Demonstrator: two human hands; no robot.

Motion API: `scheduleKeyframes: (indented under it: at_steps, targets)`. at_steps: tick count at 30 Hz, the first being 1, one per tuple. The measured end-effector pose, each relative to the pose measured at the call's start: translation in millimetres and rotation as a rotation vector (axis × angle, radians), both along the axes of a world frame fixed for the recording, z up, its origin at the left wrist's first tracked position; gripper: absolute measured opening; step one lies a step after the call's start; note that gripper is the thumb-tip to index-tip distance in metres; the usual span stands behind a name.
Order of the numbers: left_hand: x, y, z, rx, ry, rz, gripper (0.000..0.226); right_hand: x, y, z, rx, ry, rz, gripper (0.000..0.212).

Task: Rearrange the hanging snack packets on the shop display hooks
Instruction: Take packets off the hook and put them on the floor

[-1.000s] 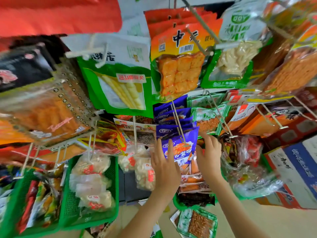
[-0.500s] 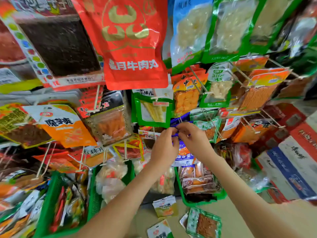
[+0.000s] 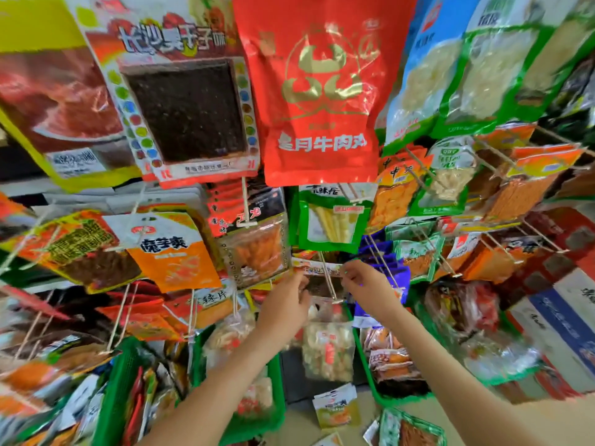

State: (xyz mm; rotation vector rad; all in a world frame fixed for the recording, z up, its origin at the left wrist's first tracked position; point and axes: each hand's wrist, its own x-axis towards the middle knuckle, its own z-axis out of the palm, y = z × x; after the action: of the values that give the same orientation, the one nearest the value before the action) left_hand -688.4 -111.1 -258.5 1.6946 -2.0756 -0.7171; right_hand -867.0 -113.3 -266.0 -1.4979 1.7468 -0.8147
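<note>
A white-topped snack packet (image 3: 322, 270) with red print hangs on a thin metal hook (image 3: 329, 283) in the middle of the display. My left hand (image 3: 286, 305) pinches the packet's left top corner. At its right top corner, my right hand (image 3: 370, 289) pinches it too. The packet's lower part is hidden behind my hands. A row of blue-purple packets (image 3: 391, 268) hangs on the hook just to the right. A clear bag of pale snacks (image 3: 328, 352) hangs below my hands.
A green packet with yellow sticks (image 3: 328, 225) hangs directly above, with a big red pouch (image 3: 322, 91) above it. An orange packet (image 3: 174, 255) hangs at the left. Green baskets (image 3: 116, 397) full of packets stand below. Loose packets (image 3: 335, 410) lie on the floor.
My hands have moved left from the blue-purple packets' hook to the white-topped packet on the neighbouring hook. The view has tilted up and pulled back.
</note>
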Motion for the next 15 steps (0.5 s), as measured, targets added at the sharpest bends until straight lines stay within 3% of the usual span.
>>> scheduleKeyframes:
  at_steps: [4, 8, 11, 15]
  targets:
    - [-11, -25, -53, 0.047, -0.03, 0.006, 0.034, -15, -34, -83, 0.1, 0.008, -0.029, 0.037]
    - [-30, -48, -101, 0.034, -0.011, 0.03, 0.04, -26, -73, -139, 0.128, -0.113, -0.095, 0.049]
    - [-38, -58, -127, 0.006, -0.001, 0.042, 0.04, -28, -100, -173, 0.126, -0.219, -0.012, 0.073]
    - [-40, -71, -150, -0.008, 0.024, 0.06, 0.039, -23, -133, -208, 0.122, -0.148, 0.093, 0.079]
